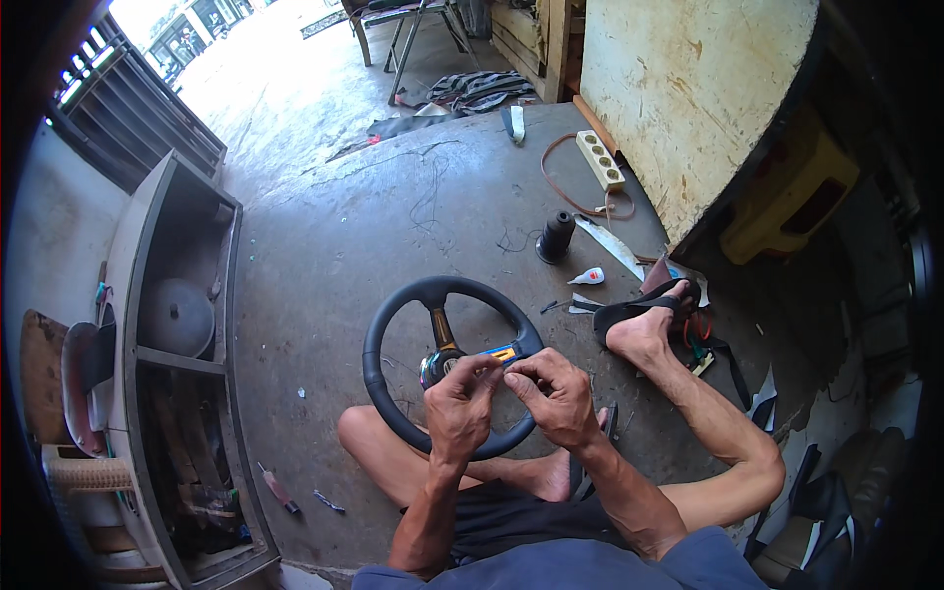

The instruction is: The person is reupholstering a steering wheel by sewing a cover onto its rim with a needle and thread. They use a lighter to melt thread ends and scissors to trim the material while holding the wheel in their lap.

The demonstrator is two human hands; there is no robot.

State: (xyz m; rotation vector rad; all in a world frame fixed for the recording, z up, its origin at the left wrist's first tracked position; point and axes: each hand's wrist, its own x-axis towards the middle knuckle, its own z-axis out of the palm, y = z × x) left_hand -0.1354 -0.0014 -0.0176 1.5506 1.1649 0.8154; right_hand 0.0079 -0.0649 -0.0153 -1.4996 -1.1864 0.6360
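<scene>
A black steering wheel [374,362] with a gold-marked spoke rests over my crossed legs, tilted toward me. Above its lower half my left hand [459,415] is closed, thumb and fingertips pinched together. Close beside it, my right hand [554,398] makes a similar pinch, its fingertips almost meeting the left ones. Whatever lies between the fingertips is too small to make out. Behind both hands shows part of the wheel's hub [433,368] and a blue and gold spoke [505,353].
Ahead to the right stand a black thread cone [557,238] and a small white bottle [588,276]. A power strip [600,160] with a cord lies farther off. At left is a grey cabinet [181,362]; a small pointed tool [278,489] lies near it. Dark cloth [477,90] is heaped far ahead.
</scene>
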